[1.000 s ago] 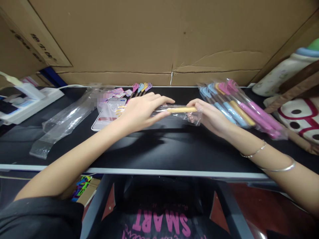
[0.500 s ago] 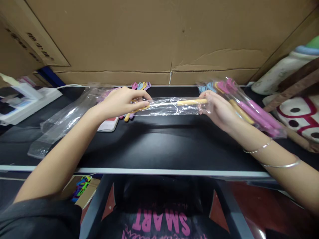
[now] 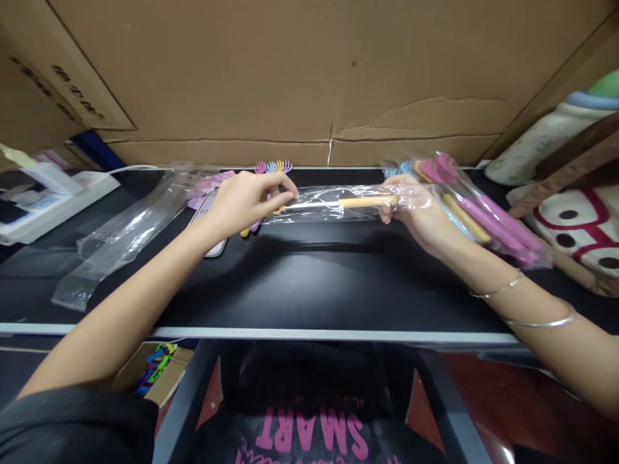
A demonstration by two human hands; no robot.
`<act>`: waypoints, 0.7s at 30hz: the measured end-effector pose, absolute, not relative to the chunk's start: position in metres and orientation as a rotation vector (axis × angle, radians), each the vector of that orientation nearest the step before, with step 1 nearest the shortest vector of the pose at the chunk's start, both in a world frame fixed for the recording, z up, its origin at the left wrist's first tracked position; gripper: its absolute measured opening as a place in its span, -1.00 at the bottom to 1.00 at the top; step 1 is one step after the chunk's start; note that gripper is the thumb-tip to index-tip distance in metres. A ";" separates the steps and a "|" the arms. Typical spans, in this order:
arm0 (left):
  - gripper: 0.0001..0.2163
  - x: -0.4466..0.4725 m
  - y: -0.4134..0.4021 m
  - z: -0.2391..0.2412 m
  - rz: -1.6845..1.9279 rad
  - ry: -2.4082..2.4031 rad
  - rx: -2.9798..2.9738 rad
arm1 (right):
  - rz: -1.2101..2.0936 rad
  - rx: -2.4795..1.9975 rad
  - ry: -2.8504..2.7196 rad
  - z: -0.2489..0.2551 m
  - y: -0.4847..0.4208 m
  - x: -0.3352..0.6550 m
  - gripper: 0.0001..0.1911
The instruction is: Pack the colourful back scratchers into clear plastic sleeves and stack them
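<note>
A yellow back scratcher (image 3: 367,202) with a thin metal rod lies level inside a clear plastic sleeve (image 3: 309,212), held above the black desk. My left hand (image 3: 254,200) pinches the sleeve's left end with thumb and fingertips, around the yellow head, which the fingers mostly hide. Around the handle end on the right, my right hand (image 3: 411,206) is closed on the sleeve, and loose film sticks out past the fingers. Behind my left hand stand several colourful claw-shaped heads (image 3: 273,167) of other back scratchers, their handles partly covered.
Bagged pink and yellow back scratchers (image 3: 503,212) lie beside my right forearm. Empty clear sleeves (image 3: 120,241) and a phone (image 3: 215,248) are at the left, near a white power strip (image 3: 91,190). A cardboard wall (image 3: 309,77) closes off the back; a bottle (image 3: 527,148) stands right.
The back scratcher has shifted slightly left and down within my hands. More film extends past my right fingers, and my left hand has moved a little, uncovering more of the phone.
</note>
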State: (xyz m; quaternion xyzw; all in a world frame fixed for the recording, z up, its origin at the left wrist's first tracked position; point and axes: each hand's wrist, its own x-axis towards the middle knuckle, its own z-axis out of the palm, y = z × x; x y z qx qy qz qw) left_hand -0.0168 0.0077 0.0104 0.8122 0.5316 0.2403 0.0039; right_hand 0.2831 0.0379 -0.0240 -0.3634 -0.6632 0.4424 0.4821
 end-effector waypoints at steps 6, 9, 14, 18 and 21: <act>-0.78 -0.016 0.010 0.007 0.759 1.737 2.530 | 0.994 -0.913 -1.793 -0.024 0.038 0.286 -0.68; -0.78 -0.015 0.010 0.007 0.772 1.755 2.518 | 0.955 -0.943 -1.836 -0.023 0.038 0.287 -0.68; -0.77 -0.015 0.011 0.004 0.799 1.707 2.518 | 0.921 -0.984 -1.858 -0.027 0.043 0.289 -0.76; -0.75 -0.014 0.012 0.001 0.807 1.587 2.493 | 0.993 -1.015 -1.839 -0.029 0.045 0.290 -0.76; -0.73 -0.013 0.011 0.001 0.788 1.600 2.456 | 1.093 -1.008 -1.803 -0.027 0.042 0.290 -0.71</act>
